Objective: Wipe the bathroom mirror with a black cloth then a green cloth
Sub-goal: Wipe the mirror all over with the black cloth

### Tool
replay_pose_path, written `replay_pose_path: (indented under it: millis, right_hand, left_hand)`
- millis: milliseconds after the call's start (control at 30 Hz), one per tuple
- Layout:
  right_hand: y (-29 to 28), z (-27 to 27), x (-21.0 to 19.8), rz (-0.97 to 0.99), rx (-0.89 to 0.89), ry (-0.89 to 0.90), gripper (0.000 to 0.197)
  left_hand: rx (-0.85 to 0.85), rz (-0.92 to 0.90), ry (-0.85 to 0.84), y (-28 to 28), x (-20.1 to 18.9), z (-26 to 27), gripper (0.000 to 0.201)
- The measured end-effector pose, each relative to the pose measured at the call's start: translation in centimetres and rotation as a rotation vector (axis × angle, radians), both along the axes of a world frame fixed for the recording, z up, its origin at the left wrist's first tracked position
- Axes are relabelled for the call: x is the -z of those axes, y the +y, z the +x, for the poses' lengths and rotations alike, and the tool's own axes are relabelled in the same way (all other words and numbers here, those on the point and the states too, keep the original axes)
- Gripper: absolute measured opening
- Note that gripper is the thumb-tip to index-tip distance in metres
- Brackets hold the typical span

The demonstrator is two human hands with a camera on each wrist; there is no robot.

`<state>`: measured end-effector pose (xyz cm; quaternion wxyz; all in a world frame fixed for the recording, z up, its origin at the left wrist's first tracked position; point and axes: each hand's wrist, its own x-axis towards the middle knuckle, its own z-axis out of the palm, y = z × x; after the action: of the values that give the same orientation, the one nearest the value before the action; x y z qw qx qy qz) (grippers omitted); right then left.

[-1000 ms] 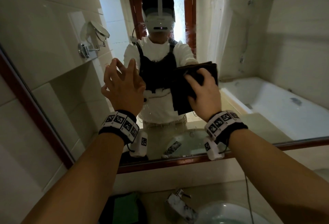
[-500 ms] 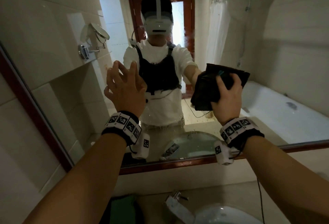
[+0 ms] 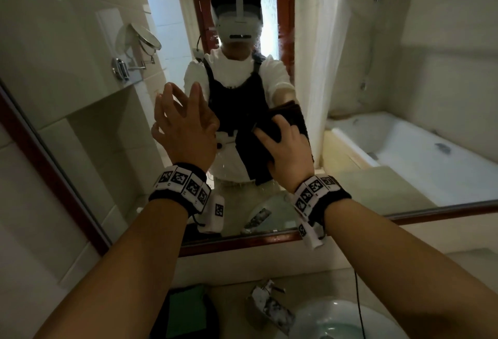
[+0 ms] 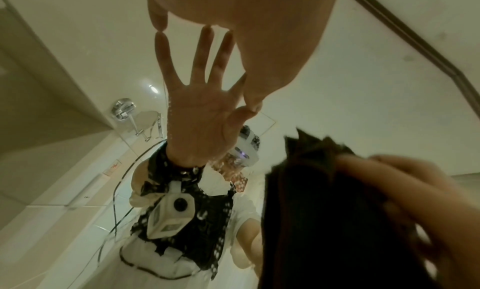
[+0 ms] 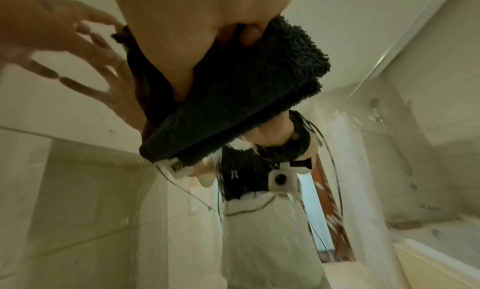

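The mirror (image 3: 80,42) in its red-brown frame fills the wall ahead. My right hand (image 3: 289,150) grips a folded black cloth (image 3: 253,155) and presses it to the glass at mid height. In the right wrist view the thumb and curled fingertips of my right hand (image 5: 194,36) dig into the fluffy black cloth (image 5: 233,108). My left hand (image 3: 183,125) is spread open, fingertips on the glass just left of the cloth. The left wrist view shows my left hand (image 4: 233,16) meeting its reflection. A green cloth (image 3: 186,309) lies on the counter below.
Below the mirror a faucet (image 3: 269,303) stands over a white basin (image 3: 336,319). A thin black cable (image 3: 357,298) hangs from my right wrist over the counter. Water drops speckle the glass near my hands. A tiled wall closes off the left side.
My right hand swept the black cloth right and up across the glass, then back left and down. My left hand stayed spread on the mirror.
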<state>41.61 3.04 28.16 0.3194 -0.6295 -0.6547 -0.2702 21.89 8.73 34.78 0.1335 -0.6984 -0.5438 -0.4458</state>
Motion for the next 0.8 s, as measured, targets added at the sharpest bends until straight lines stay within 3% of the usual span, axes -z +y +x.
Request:
replay_pose_path:
  millis: [100,267,367,533,800]
  right_hand:
    - [-1.1,1.2,2.6,-0.043,-0.021,0.019,0.059]
    - [-2.0,4.1,4.2,-0.004,0.012,0.095,0.07]
    - [-2.6,6.5,4.8,0.048,0.061,0.196,0.075]
    - [-4.0,10.9,6.7,0.141,0.195,0.384,0.068]
    - [-4.2,11.3,8.8,0.21,0.228,0.505,0.062]
  left_hand:
    - [0.007,0.019,-0.028,-0.1,0.5,0.1,0.079]
    - [0.0,-0.003,-0.089,-0.2,3.6,-0.6,0.082]
    - [-0.011,0.042,-0.089,0.0,5.9,-1.6,0.084]
    - [-0.005,0.002,-0.235,0.1,9.2,-2.8,0.08]
    - [0.003,0.041,-0.177,0.9,12.4,-3.6,0.091]
